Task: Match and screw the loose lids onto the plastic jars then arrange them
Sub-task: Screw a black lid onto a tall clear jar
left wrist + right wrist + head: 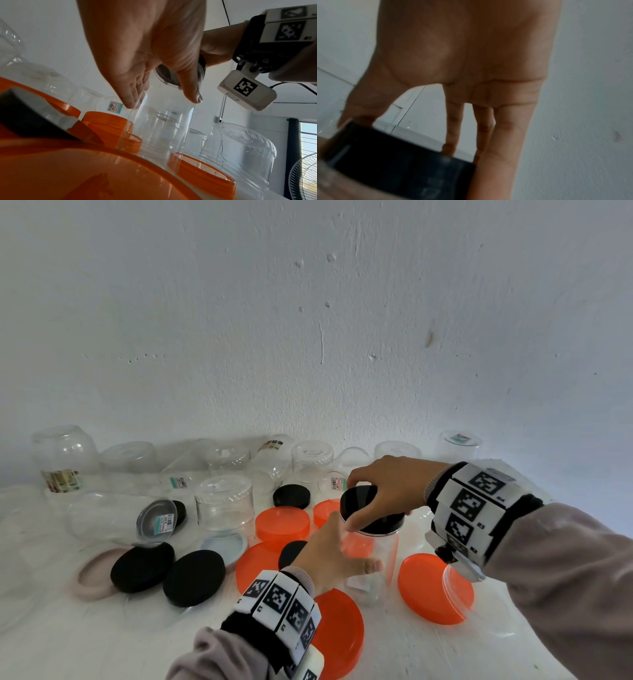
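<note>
Two hands on one clear jar, black lid on top.

The right hand (pixel 383 491) curls its fingers and thumb round the black lid (pixel 371 513), which sits on the mouth of the upright clear jar (pixel 375 563), near the middle of the white table (pixel 102 638). The left hand (pixel 330 556) wraps the jar's body, thumb on the near side; how firmly it grips seems unclear through the plastic. Orange lids (pixel 282 523) and loose black lids (pixel 142 566) lie around it, with empty jars (pixel 224 505) farther back and left.
</note>
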Available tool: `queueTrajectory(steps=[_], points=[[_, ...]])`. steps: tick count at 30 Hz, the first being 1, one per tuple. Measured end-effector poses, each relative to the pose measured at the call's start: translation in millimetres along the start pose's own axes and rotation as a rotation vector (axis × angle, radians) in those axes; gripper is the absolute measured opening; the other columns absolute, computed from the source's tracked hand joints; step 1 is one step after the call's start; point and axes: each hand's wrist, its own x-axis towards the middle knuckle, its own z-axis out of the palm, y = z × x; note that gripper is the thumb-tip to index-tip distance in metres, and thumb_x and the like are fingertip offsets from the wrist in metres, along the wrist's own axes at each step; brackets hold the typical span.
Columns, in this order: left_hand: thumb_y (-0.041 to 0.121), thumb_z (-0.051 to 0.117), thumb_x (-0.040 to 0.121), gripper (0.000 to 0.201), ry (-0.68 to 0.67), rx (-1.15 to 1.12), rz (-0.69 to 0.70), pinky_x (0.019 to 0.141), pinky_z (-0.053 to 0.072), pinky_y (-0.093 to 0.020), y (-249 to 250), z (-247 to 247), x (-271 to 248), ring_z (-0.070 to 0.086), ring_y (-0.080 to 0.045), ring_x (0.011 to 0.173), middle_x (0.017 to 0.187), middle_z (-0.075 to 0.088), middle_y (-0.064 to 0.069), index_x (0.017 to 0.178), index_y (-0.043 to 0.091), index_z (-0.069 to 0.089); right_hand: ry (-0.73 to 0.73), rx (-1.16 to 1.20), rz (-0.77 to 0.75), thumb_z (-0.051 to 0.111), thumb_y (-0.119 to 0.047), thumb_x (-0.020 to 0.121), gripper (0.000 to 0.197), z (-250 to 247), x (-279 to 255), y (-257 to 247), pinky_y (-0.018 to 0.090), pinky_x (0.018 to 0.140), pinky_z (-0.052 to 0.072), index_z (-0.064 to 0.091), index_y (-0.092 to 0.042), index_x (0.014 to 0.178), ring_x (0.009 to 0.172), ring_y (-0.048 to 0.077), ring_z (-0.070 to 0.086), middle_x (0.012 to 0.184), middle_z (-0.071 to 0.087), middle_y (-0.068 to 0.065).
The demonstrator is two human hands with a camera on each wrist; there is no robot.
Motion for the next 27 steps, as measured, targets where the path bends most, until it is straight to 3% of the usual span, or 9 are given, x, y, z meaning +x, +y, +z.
queueTrajectory(steps=[2,5,7,12,15,17,21,25,27], points=[[0.036,0.078,0.075,0.084,0.001,-0.008,0.002,0.105,0.041,-0.041,-0.6,-0.1,-0.3,0.045,-0.019,0.125,0.139,0.045,0.0,0.139,0.023,0.026,-0.01,-0.015,0.02,0.062,-0.079,0.061,0.074,-1.3,-1.0,-1.9,0.029,0.074,0.05,0.046,-0.042,0.123,0.093,0.014,0.059,0.107,0.049,-0.013],[0.036,0.078,0.075,0.084,0.009,-0.013,0.003,0.106,0.041,-0.041,-1.2,0.8,0.1,0.044,-0.018,0.126,0.139,0.044,0.002,0.139,0.025,0.025,-0.116,-0.026,-0.01,0.072,-0.063,0.067,0.082,-6.7,-4.6,-2.0,0.037,0.096,0.042,0.035,-0.044,0.138,0.122,0.013,0.041,0.125,0.04,-0.014],[0.036,0.078,0.075,0.085,0.018,-0.013,0.001,0.107,0.04,-0.04,-1.1,1.3,0.0,0.042,-0.018,0.129,0.142,0.042,0.002,0.139,0.026,0.024,-0.147,-0.044,-0.033,0.075,-0.05,0.07,0.084,-8.8,-6.9,-2.3,0.04,0.1,0.04,0.031,-0.045,0.141,0.125,0.015,0.037,0.131,0.036,-0.014],[0.035,0.077,0.076,0.083,0.017,-0.006,0.003,0.106,0.041,-0.04,-0.6,1.4,-1.1,0.043,-0.019,0.127,0.14,0.043,0.0,0.139,0.024,0.025,-0.072,-0.037,-0.002,0.071,-0.065,0.067,0.079,-7.5,-6.5,-4.0,0.03,0.087,0.045,0.041,-0.039,0.136,0.11,0.01,0.045,0.122,0.042,-0.017],[0.034,0.077,0.076,0.08,0.015,0.004,0.013,0.106,0.041,-0.04,-0.3,0.8,-1.5,0.043,-0.017,0.126,0.138,0.043,0.001,0.14,0.023,0.029,-0.02,-0.064,0.056,0.062,-0.075,0.066,0.078,-3.1,-3.8,-8.4,0.023,0.067,0.044,0.048,-0.028,0.126,0.09,0.01,0.053,0.117,0.052,-0.007],[0.034,0.077,0.077,0.08,0.012,0.0,0.027,0.106,0.041,-0.041,-0.5,0.3,-1.2,0.043,-0.017,0.126,0.138,0.043,0.001,0.14,0.023,0.03,-0.044,-0.075,0.072,0.061,-0.075,0.067,0.082,-3.8,-3.0,-8.8,0.024,0.071,0.042,0.044,-0.028,0.132,0.102,0.014,0.053,0.124,0.051,-0.005],[0.035,0.077,0.076,0.078,0.019,-0.013,0.044,0.106,0.041,-0.041,-2.3,0.5,-1.1,0.045,-0.017,0.125,0.136,0.046,0.001,0.136,0.023,0.028,-0.148,-0.068,0.036,0.074,-0.052,0.071,0.084,-13.4,-8.9,-9.3,0.032,0.09,0.039,0.028,-0.047,0.141,0.127,0.018,0.039,0.138,0.035,-0.012],[0.034,0.077,0.076,0.078,0.023,-0.031,0.06,0.106,0.04,-0.042,-3.1,1.8,-0.7,0.043,-0.015,0.126,0.136,0.045,0.003,0.136,0.026,0.028,-0.135,-0.051,0.014,0.074,-0.044,0.072,0.077,-15.3,-10.8,-10.1,0.03,0.086,0.039,0.035,-0.047,0.138,0.118,0.013,0.041,0.129,0.037,-0.016],[0.035,0.077,0.076,0.075,0.026,-0.012,0.05,0.104,0.042,-0.041,-3.6,1.8,-0.1,0.046,-0.017,0.123,0.134,0.048,0.0,0.134,0.024,0.03,-0.114,-0.059,0.027,0.072,-0.054,0.072,0.074,-14.0,-10.1,-10.8,0.026,0.077,0.04,0.038,-0.042,0.137,0.095,0.005,0.049,0.122,0.04,-0.016]])
